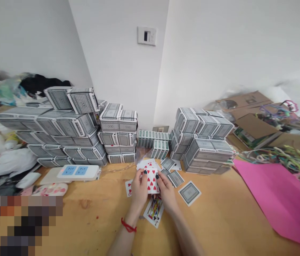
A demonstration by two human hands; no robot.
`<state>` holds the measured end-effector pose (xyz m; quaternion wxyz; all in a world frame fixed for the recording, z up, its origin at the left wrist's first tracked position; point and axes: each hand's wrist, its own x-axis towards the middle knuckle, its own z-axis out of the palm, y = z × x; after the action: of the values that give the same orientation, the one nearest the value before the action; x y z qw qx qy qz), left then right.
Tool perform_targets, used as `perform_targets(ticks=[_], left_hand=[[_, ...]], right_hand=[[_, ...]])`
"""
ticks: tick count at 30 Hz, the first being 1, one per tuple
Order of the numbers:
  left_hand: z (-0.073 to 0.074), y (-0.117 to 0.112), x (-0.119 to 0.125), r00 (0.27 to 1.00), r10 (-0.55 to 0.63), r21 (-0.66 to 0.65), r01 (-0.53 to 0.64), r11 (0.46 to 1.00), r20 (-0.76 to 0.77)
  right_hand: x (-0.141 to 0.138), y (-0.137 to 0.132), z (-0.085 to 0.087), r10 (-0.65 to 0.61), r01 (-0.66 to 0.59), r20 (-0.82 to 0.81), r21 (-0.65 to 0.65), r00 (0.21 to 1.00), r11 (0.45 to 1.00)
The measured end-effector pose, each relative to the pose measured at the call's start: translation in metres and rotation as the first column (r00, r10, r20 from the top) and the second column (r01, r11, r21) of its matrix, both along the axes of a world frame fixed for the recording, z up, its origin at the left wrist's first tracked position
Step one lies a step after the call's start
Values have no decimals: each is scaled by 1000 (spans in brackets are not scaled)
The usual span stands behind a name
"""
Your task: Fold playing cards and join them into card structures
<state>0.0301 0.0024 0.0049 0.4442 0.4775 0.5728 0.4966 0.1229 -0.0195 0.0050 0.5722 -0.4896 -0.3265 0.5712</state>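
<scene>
Open tabletop [219, 217], stacked boxes [210, 154] beyond

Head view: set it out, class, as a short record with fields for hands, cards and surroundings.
Left hand: holds hearts card at its left edge
Right hand: holds the same card's right edge
Nearer the person: jack card, face up on wooden table
Right of hands: face-down cards
Beyond hands: grey-patterned boxes, stacked
Far right: pink sheet
</scene>
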Motion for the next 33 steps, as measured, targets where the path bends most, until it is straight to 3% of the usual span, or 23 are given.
perform_targets(ticks=[8,16,24,28,33], left_hand=[[3,-3,2,997,-41,44,38,998,66],[3,-5,6,995,-88,61,90,994,-39],[-1,-3,5,959,-91,150,136,979,-270],[0,-4,7,983,-85,118,104,988,-162],[4,-7,12,997,-49,83,44,996,61]], right_hand=[[9,1,-4,-96,92,84,50,992,995],[14,2,-5,-128,126,59,41,990,991],[10,2,-12,-227,206,265,105,937,973],[8,2,-7,-257,212,337,163,906,963],[8,2,-5,-235,199,277,151,932,968]])
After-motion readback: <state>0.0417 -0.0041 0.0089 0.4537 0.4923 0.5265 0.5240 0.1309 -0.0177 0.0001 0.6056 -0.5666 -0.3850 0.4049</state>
